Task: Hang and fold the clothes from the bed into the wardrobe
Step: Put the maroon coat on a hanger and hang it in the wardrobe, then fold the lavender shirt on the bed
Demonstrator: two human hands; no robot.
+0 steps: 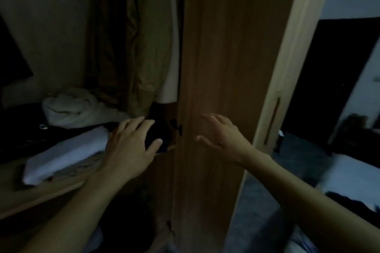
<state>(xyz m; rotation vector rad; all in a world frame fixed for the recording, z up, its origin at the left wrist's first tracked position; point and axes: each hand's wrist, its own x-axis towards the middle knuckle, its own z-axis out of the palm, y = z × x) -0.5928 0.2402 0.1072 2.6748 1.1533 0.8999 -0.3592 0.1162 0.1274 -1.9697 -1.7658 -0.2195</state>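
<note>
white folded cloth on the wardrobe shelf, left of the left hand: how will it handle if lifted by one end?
The white folded cloth looks soft and layered, so it would probably sag and unfold. It seems light. Its near end overhangs the shelf edge slightly, so a push could slide it off.

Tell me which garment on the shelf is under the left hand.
The dark garment at the shelf's right end, under the left hand. The white folded one lies beside it; the cream bundle sits further back.

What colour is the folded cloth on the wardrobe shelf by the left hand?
White, in the head view: the folded cloth by the left hand.
</note>
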